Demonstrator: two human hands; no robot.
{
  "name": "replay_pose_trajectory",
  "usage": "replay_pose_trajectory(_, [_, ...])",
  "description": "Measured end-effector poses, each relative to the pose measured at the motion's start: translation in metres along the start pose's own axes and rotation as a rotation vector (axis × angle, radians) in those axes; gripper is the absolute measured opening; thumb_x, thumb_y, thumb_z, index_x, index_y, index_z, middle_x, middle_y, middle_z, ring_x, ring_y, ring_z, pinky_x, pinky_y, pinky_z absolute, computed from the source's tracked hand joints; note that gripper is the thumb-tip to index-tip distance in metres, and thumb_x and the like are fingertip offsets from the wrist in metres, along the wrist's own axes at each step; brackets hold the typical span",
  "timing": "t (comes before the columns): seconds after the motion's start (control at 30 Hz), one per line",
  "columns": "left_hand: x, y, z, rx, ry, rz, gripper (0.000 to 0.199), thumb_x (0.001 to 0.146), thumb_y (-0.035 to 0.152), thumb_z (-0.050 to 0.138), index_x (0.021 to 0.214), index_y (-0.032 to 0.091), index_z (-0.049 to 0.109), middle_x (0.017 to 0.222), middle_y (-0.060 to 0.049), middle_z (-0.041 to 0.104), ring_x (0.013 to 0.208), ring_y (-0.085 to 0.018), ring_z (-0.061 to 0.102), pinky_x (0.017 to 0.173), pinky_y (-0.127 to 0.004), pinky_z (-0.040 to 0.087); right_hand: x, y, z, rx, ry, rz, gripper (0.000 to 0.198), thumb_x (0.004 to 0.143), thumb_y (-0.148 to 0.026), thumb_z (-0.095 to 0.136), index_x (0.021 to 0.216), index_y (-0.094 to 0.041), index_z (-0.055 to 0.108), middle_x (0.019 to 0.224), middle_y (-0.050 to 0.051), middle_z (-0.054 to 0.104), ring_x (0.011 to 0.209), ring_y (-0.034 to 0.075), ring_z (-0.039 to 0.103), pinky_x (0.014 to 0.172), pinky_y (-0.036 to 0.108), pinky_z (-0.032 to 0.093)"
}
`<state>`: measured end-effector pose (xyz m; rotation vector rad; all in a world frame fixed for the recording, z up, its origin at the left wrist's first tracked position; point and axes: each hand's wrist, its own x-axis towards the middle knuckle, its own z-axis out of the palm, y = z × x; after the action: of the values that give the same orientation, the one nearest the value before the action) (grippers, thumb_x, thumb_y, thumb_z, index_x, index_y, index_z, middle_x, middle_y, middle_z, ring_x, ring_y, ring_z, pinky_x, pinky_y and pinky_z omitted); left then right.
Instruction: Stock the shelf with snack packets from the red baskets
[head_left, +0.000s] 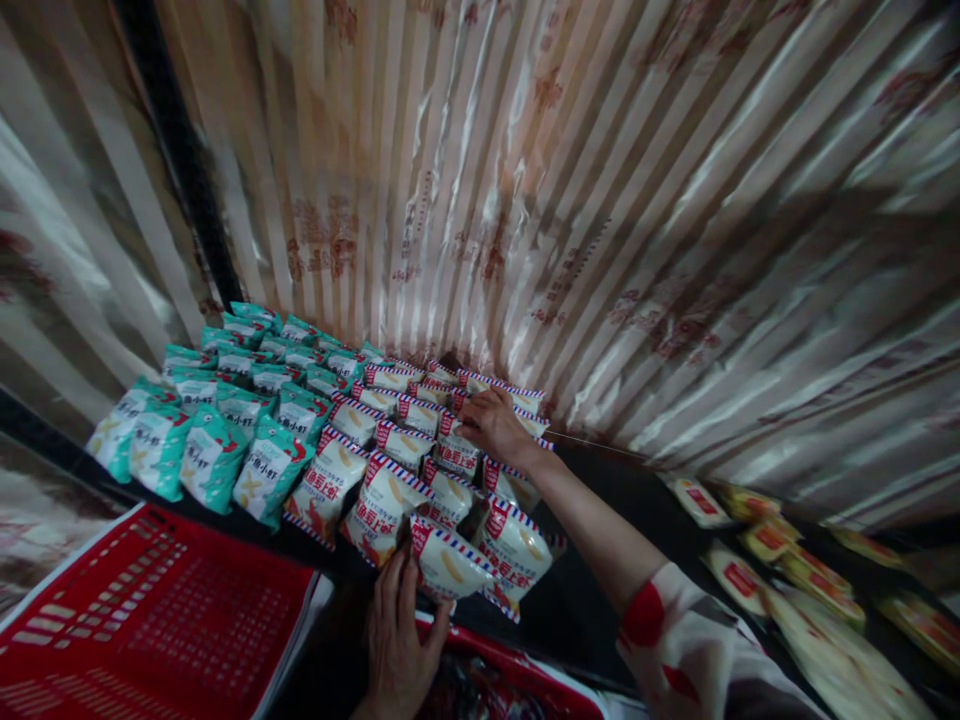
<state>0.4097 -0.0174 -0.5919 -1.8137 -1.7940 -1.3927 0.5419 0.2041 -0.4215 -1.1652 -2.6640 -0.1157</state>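
Observation:
Rows of white snack bags (388, 505) with red lettering and red-and-blue striped edges stand on a black shelf (592, 560). My right hand (495, 428) reaches over the rows, its bent fingers closed at the top edge of one white bag (456, 452) in the middle; the fingertips are partly hidden. In front, my left hand (403, 628) has its fingers stretched and apart, with the tips against the lower left of a front white bag (450, 562) that leans back. Teal snack bags (214, 455) stand in rows left of the white ones.
An upturned-looking red basket (217, 600) is at the lower left. Below my left hand is a red container (547, 680) with dark, shiny contents. Flat yellow packets (821, 585) lie on the right. A striped plastic curtain (480, 200) hangs behind, beside a dark post (180, 140).

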Motion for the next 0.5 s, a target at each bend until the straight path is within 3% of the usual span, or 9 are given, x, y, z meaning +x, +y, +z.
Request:
replay_pose_trajectory(0.23, [0.001, 0.001, -0.002, 0.004, 0.003, 0.012, 0.050, 0.085, 0.035, 0.054, 0.126, 0.010, 0.043, 0.113, -0.016, 0.057, 0.107, -0.024, 0.054, 0.082, -0.034, 0.050, -0.003, -0.001, -0.013, -0.018, -0.051, -0.013, 0.008, 0.079, -0.026, 0.062, 0.074, -0.020, 0.062, 0.077, 0.003, 0.065, 0.092, 0.020, 0.052, 0.096, 0.040, 0.020])
replay_pose_trajectory(0.5, [-0.001, -0.001, 0.000, 0.021, -0.001, 0.005, 0.050, 0.085, 0.036, 0.053, 0.127, 0.011, 0.043, 0.114, -0.015, 0.058, 0.107, -0.024, 0.055, 0.081, -0.034, 0.051, -0.001, 0.002, -0.008, -0.017, -0.036, 0.065, 0.007, 0.079, -0.025, 0.060, 0.076, -0.019, 0.062, 0.080, 0.004, 0.065, 0.092, 0.021, 0.052, 0.090, 0.037, 0.025])
